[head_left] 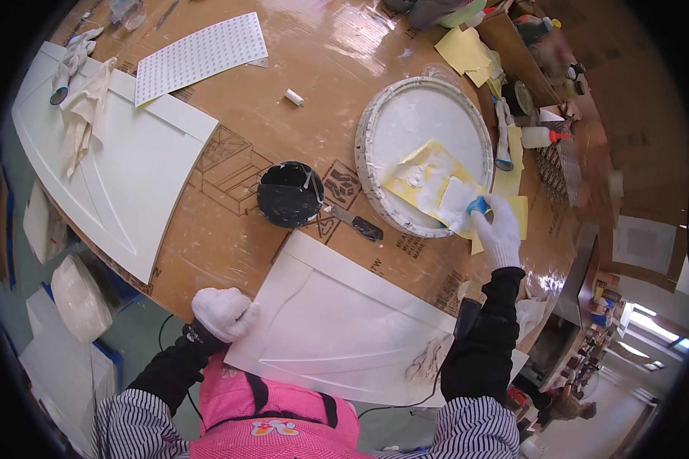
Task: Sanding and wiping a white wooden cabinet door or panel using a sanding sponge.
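My right hand (502, 239), in a white glove, pinches a small blue piece (478, 205) whose kind I cannot make out. It is over a yellow sheet (430, 177) smeared with white paste, lying on a large round white lid or tub top (439, 115). My left hand (225, 314), also in a white glove, is curled closed at the left edge of a white moulded panel (337, 306). Whatever its fingers hold, if anything, is hidden. The panel lies at the table's near edge, with a crumpled cloth (429, 361) on its right part.
A black bowl (289, 200) and a dark-handled putty knife (360, 224) sit mid-table. Another white panel (122, 176) at left bears a rag (89, 115) and a glove (73, 61). A dotted white sheet (203, 60) lies behind. A red-tipped bottle (540, 137) is at right.
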Motion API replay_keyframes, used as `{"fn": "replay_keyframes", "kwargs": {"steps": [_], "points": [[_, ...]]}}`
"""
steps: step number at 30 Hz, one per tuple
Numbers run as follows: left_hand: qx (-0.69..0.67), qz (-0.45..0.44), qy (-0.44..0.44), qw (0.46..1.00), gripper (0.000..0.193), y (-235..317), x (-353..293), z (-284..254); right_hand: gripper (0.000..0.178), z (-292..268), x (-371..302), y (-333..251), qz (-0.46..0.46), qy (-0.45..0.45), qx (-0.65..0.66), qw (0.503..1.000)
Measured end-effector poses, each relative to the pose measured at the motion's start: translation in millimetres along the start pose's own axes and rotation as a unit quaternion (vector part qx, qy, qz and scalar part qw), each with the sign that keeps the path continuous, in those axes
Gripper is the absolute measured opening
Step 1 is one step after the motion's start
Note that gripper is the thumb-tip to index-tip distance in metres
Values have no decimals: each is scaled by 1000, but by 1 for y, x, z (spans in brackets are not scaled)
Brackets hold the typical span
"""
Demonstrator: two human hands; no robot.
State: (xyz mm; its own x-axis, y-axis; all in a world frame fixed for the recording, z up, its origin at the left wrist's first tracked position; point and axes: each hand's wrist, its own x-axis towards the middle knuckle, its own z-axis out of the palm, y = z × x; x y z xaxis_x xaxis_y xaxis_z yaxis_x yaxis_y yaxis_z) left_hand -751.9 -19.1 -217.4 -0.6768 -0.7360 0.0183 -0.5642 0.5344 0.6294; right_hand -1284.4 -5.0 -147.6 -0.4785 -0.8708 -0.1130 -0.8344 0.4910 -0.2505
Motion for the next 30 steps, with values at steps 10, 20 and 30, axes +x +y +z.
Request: {"fn": "replay_keyframes", "kwargs": {"steps": [10, 20, 30], "points": [[6, 12, -1, 1000, 37, -3, 1, -1, 22, 5, 4, -9, -69, -19, -130, 989], [14, 15, 10, 1000, 36, -3, 0, 1, 19, -2, 3, -13, -77, -29, -194, 978], [9, 3, 9, 1000, 34, -6, -3, 1, 36, -2, -17, -17, 300, -20, 659, 689]]}}
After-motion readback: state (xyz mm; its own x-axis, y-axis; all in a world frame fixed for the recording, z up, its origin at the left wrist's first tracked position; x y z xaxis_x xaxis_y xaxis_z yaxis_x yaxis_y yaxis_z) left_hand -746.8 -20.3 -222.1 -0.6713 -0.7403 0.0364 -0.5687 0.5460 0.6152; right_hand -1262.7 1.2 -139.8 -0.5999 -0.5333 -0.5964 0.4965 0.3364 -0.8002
